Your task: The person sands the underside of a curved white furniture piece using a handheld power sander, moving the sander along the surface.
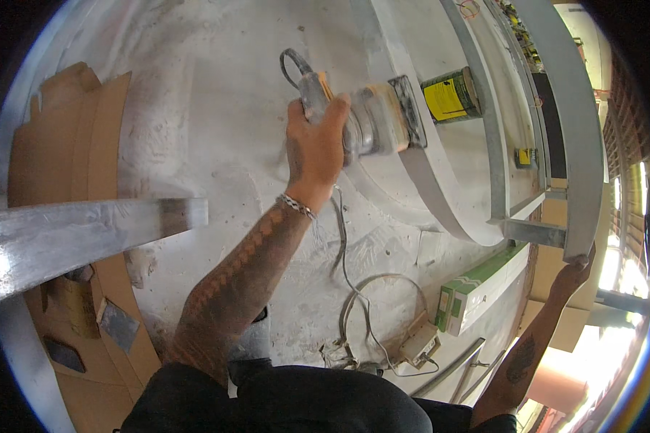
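Note:
My left hand [315, 141] is closed around the body of a power sander [365, 119], with its black cord looping up past my wrist side. The sander's dark flat pad [409, 112] faces right and rests against a grey curved metal bar [440, 184] of a frame. On the right, my right hand [575, 273] grips the lower end of the frame's outer grey beam [583, 180]; some of its fingers are hidden behind the metal.
A yellow-labelled can [451, 97] stands beyond the bar. A green and white box [477, 289] and a power strip with a cable [417, 343] lie on the dusty floor. Cardboard [68, 144] and a shiny metal beam [87, 231] are at left.

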A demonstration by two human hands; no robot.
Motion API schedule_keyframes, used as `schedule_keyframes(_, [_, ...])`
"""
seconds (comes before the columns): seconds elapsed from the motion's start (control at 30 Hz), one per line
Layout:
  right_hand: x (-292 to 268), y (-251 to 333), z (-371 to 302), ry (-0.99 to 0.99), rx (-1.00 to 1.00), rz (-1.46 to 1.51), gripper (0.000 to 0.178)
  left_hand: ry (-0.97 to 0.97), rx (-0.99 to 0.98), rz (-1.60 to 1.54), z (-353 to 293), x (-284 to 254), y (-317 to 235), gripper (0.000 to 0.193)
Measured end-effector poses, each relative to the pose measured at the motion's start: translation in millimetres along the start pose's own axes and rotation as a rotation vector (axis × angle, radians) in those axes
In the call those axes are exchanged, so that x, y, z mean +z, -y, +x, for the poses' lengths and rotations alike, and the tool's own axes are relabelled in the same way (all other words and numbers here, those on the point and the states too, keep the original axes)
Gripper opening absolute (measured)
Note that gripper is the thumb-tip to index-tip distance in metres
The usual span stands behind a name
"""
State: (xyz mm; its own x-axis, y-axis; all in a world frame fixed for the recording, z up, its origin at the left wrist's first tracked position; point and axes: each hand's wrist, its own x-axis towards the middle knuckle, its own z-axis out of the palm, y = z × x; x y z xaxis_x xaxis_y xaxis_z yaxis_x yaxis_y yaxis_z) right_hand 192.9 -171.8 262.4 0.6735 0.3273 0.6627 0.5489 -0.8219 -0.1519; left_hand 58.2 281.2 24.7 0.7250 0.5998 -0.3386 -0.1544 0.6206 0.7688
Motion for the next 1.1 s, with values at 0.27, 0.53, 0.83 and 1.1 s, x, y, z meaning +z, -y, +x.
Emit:
schedule_keyframes(0.27, [1,-2,0,-0.002,0.036,0.027,0.054,-0.042,0.206,-0.021,-46,12,40,0.053])
schedule_keyframes(0.53, [4,-3,4,0.013,-0.033,0.001,0.058,-0.105,0.068,-0.097,-88,22,68,0.048])
schedule_keyframes(0.83, [1,-1,1,-0.007,-0.025,-0.027,0.082,-0.08,0.149,-0.038,-79,19,66,0.047])
schedule_keyframes(1.1, [-3,-5,5,-0.009,-0.017,-0.032,0.093,-0.073,0.182,-0.115,-13,4,36,0.043])
